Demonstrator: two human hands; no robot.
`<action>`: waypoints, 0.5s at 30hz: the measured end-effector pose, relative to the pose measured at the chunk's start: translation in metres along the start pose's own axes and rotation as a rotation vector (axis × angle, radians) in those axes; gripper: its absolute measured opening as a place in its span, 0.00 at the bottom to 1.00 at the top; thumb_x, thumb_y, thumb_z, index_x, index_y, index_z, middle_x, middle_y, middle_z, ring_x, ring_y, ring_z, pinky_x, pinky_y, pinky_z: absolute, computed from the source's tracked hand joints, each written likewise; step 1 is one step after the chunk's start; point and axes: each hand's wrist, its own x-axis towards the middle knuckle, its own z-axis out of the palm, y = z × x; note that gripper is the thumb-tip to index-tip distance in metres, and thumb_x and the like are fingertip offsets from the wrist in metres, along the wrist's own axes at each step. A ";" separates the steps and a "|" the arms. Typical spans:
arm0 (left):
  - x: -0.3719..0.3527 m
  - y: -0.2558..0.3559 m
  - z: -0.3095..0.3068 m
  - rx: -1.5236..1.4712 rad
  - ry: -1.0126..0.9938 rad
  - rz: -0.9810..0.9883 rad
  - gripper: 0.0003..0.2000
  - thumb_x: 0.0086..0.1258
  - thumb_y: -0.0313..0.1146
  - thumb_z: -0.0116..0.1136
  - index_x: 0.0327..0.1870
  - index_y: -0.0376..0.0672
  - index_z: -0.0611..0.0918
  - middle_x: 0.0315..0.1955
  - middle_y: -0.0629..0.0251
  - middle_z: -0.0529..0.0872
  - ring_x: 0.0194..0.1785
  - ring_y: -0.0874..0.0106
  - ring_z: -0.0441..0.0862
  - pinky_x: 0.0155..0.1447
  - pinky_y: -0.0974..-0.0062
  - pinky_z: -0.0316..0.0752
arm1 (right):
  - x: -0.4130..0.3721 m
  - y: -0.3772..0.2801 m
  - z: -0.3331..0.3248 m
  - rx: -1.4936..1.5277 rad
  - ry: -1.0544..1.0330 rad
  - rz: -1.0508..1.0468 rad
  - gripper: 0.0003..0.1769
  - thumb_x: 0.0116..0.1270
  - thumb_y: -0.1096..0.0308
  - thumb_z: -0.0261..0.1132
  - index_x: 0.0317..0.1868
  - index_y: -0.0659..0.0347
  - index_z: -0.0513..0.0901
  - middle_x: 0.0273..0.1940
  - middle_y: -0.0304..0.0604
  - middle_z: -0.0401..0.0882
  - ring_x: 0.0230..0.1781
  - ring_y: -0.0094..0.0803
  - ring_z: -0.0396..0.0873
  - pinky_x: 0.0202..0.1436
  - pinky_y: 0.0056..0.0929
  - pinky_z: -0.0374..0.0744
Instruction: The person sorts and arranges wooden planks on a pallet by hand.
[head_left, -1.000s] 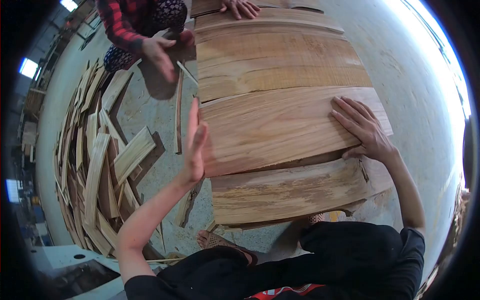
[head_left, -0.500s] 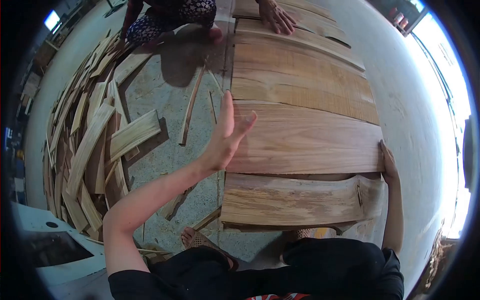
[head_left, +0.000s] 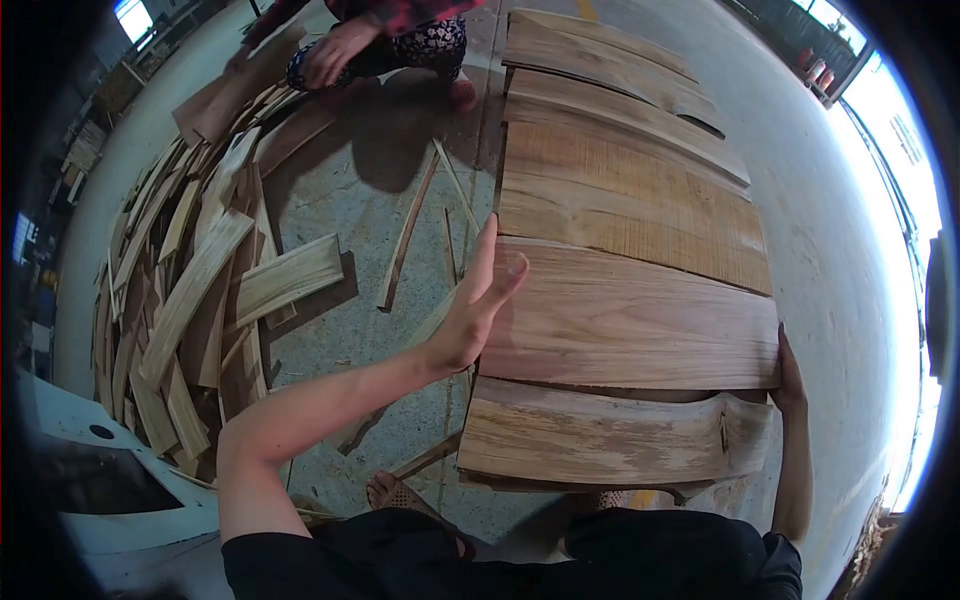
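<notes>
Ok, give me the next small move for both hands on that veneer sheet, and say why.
Probably press both palms inward and square the veneer sheet with its neighbours. The left hand stands open against its left end, the right hand lies along its right end, and the sheet overlaps the nearer sheet, with a dark gap showing along that seam.

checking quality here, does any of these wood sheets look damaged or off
The nearest sheet has a short split near its right end and a wavy far edge, leaving a dark gap against the next sheet, which the left hand and right hand bracket at its ends.
</notes>
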 end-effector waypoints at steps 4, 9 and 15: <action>0.010 -0.011 -0.008 0.067 0.108 0.070 0.53 0.79 0.69 0.43 0.84 0.28 0.40 0.86 0.42 0.40 0.89 0.54 0.36 0.88 0.58 0.33 | 0.048 -0.008 -0.044 -0.010 -0.237 0.070 0.43 0.84 0.36 0.45 0.79 0.67 0.67 0.74 0.45 0.75 0.76 0.32 0.70 0.82 0.35 0.63; 0.085 -0.036 -0.036 0.045 0.134 0.114 0.45 0.84 0.61 0.41 0.85 0.31 0.46 0.86 0.45 0.44 0.89 0.59 0.40 0.88 0.65 0.36 | 0.152 0.002 -0.057 -0.205 -0.101 -0.157 0.45 0.83 0.33 0.45 0.76 0.68 0.72 0.70 0.47 0.79 0.67 0.33 0.78 0.79 0.31 0.66; 0.121 -0.092 -0.034 0.028 -0.004 0.331 0.34 0.90 0.47 0.35 0.86 0.35 0.48 0.87 0.56 0.44 0.89 0.65 0.38 0.89 0.65 0.34 | 0.159 -0.024 -0.014 0.106 -0.244 -0.049 0.46 0.82 0.34 0.48 0.80 0.68 0.66 0.73 0.52 0.76 0.71 0.36 0.77 0.81 0.34 0.65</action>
